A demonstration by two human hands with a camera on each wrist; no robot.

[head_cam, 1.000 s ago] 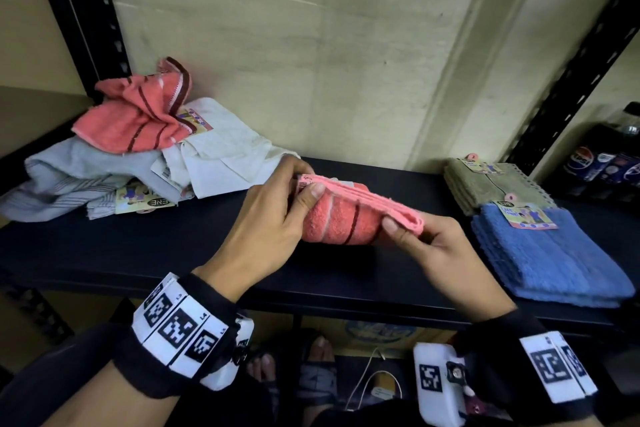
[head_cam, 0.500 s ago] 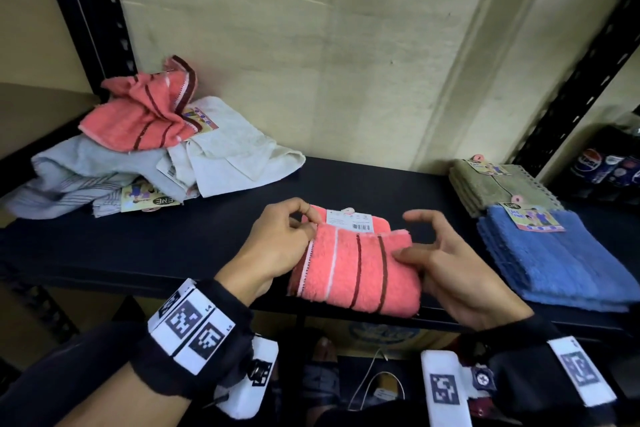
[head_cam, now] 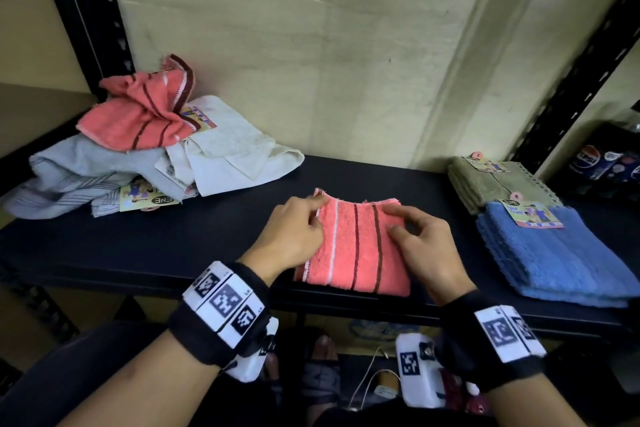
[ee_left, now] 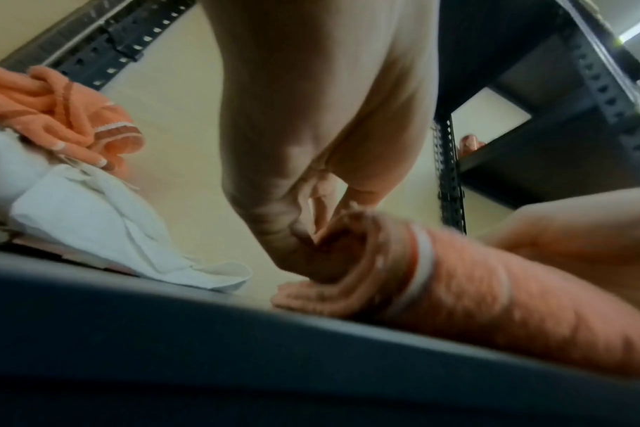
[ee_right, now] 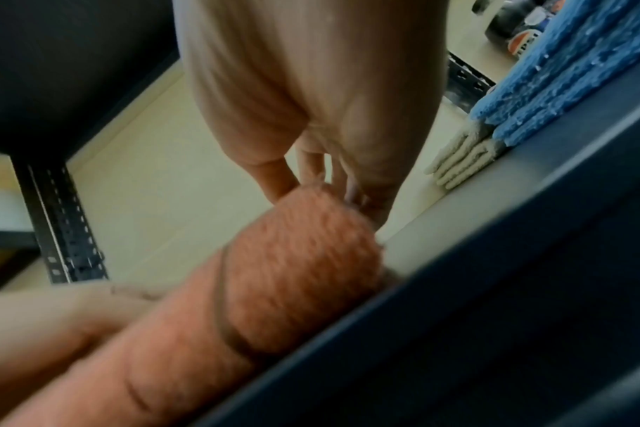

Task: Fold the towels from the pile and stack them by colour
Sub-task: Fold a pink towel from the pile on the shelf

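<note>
left grip pinching, right grip curled

A Pepsi logo with "PEPSI" stands on the bottle label at far right. The card tag in the unfolded pile shows "ENE" upside down. The tag on the blue towel stack carries print too small to read.

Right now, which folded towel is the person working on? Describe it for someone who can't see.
On the dark shelf, between the loose pile at left and the blue folded towel at right, lies a salmon-pink folded towel. Unlike its neighbours, it has dark stripes and both hands on it.
</note>
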